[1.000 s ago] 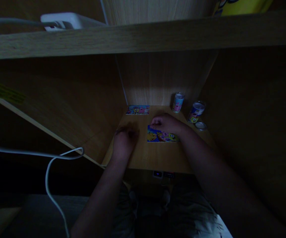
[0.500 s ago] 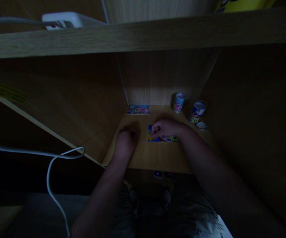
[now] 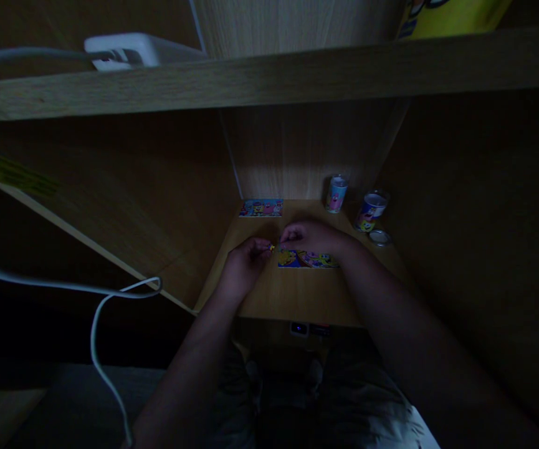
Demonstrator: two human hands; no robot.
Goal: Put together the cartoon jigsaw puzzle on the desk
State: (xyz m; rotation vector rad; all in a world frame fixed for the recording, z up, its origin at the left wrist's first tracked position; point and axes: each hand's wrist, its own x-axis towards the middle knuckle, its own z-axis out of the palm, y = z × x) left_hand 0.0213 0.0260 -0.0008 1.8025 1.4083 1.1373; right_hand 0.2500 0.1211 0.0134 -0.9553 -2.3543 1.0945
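Note:
My left hand (image 3: 249,255) pinches a small yellow-and-dark puzzle piece (image 3: 271,247) between thumb and fingertips, just off the left edge of a colourful cartoon picture strip (image 3: 309,259). This strip lies flat on the wooden board and looks like a partly covered puzzle. Over its upper part hovers my right hand (image 3: 310,236), fingers curled together and thumb close to the strip's upper left corner. What those fingers hold, if anything, is too dark to tell. Further back on the left lies a second cartoon picture strip (image 3: 261,208).
Two cartoon-printed cans, one light blue (image 3: 336,194) and one dark blue (image 3: 371,212), stand at the back right. A round metal lid (image 3: 380,237) lies beside them. A wooden shelf edge (image 3: 269,78) crosses above, carrying a white adapter (image 3: 143,50). A white cable (image 3: 96,324) hangs left.
My left hand has moved right and turned, bringing the small piece into sight. My right hand has shifted slightly up and left, uncovering more of the strip's lower left. The view tilts slightly.

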